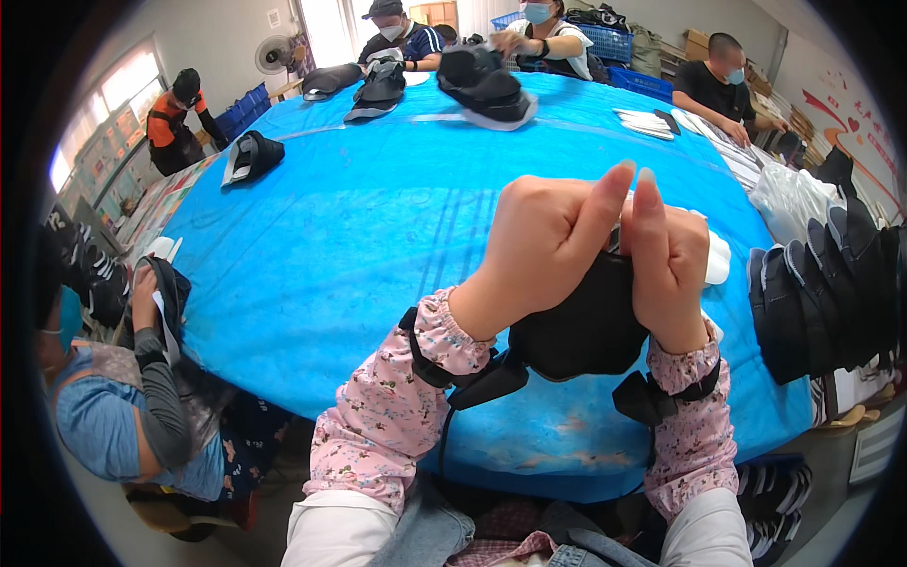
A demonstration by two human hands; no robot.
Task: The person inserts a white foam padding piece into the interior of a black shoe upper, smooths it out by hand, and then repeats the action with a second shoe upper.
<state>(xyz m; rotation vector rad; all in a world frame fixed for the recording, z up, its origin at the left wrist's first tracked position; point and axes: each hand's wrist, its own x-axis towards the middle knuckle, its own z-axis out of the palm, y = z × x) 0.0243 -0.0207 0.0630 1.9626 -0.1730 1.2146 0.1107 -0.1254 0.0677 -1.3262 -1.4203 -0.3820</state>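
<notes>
Your left hand (548,244) and right hand (673,263) are both closed, thumbs up, side by side; they appear to pinch the upper edge of a black piece (581,326), fingertips hidden. It hangs below and between them — over the near part of the blue table (378,217). Neither hand is clearly nearer — its long axis cannot be told.

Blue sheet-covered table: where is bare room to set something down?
Bare: the broad stretch between the left hand and the lone grey-edged black piece; also the near strip between the pink floral sleeves, below the held black fabric panel. Crowded: the far edge, with dark fabric pieces; right side, with upright black pieces.
</notes>
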